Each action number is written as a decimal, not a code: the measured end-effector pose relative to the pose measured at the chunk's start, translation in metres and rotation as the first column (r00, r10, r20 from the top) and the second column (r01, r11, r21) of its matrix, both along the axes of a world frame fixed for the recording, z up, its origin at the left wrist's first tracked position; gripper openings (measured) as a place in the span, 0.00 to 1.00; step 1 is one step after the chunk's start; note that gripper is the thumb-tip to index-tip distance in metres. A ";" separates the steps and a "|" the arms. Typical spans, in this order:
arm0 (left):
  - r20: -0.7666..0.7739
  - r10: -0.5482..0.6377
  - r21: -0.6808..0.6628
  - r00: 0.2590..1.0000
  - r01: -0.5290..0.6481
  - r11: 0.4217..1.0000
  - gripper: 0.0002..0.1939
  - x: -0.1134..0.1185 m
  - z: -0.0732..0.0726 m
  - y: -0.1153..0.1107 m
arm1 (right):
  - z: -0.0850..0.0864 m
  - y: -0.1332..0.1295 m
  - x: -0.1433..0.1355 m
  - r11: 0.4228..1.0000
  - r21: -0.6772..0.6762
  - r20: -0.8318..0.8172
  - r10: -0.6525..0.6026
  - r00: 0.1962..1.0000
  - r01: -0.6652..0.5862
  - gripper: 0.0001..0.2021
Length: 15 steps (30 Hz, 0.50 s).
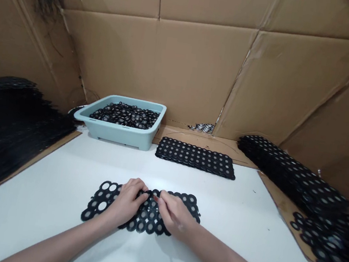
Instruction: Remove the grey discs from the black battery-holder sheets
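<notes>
A black sheet of joined rings with grey centres (143,215) lies flat on the white table in front of me. Several rings at its left end show white openings. My left hand (129,203) rests on the sheet left of its middle, thumb and fingers closed on the material near the far edge. My right hand (175,214) is closed around a small slim tool with a reddish-brown part (155,198). The tool's tip points left, toward the rings beside my left thumb. Its exact kind is too small to make out.
A light blue tub (118,133) full of loose black rings stands at the back left. Behind the work lies another ring sheet (196,157). Stacked sheets (293,170) and loose rings (325,241) are at the right; a dark pile (7,132) is at the left. Cardboard walls (197,64) enclose the table.
</notes>
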<state>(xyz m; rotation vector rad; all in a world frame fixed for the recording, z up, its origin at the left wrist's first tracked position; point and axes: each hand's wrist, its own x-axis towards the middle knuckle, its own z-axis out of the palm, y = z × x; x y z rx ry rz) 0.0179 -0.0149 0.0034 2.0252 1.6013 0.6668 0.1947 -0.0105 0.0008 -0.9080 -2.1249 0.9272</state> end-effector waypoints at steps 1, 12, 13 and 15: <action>0.018 -0.008 -0.015 1.000 0.008 1.000 0.04 0.000 0.000 -0.003 | -0.001 0.000 -0.002 1.000 0.029 0.013 -0.010 1.000 0.009 0.10; -0.094 -0.209 0.041 0.973 0.214 0.976 0.19 -0.039 0.051 -0.029 | 0.000 0.008 0.003 0.992 -0.120 -0.026 -0.046 0.999 0.042 0.15; -0.072 -0.303 -0.024 0.950 0.302 0.953 0.18 -0.048 0.053 -0.044 | 0.001 0.008 0.003 0.989 -0.142 -0.042 -0.050 0.998 0.044 0.15; -0.061 -0.328 0.096 0.943 0.333 0.938 0.15 -0.067 0.047 -0.081 | 0.001 0.008 0.003 0.985 -0.170 -0.076 -0.040 0.996 0.027 0.16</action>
